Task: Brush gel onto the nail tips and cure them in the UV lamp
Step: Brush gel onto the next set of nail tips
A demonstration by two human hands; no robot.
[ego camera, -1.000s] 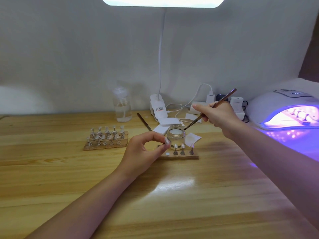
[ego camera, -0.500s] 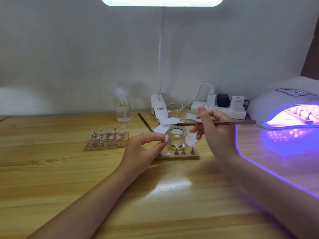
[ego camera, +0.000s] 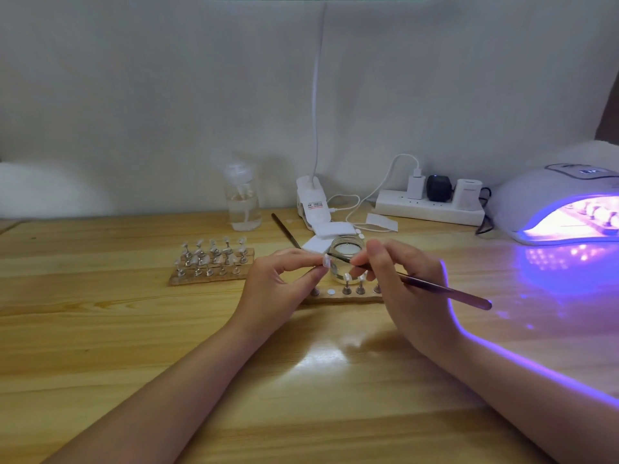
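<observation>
step: gel going onto one nail tip (ego camera: 326,260), judging by the bristle end sitting at the tip
left hand (ego camera: 278,289): thumb and fingers pinched on the nail tip's stand, tip held up just in front of the gel jar (ego camera: 346,259)
right hand (ego camera: 398,286): fingers clamped round the brush (ego camera: 445,289), pen-style, handle trailing off to the right
nail tip location: between both hands, above the near holder strip (ego camera: 338,298), off its slot
done so far: UV lamp (ego camera: 556,209) is lit purple with a rack of tips (ego camera: 599,216) inside, so one batch looks to be curing
in progress: near holder strip carries a few stands with tips, one bare magnet dot showing; likely the slot for the tip in hand
left to do: far holder block (ego camera: 211,262) holds two rows of tips, well apart from the lamp; can't tell if they're coated, no sign they've been cured
estimate: roughly mid-task, more brushing and at least one more lamp load ahead
gel jar: clear glass, lid off, pale gel inside, level not readable
pump bottle (ego camera: 243,202): clear liquid, about half full, at the back by the wall, untouched
lamp interior: tips on a rack, count not readable through the glare
other: spare brush (ego camera: 286,231) lying on the table (ego camera: 134,329) behind the jar, white pads (ego camera: 331,234) beside it
risk: wet tip held by a small stand, easy to smear when reseating on the magnet
</observation>
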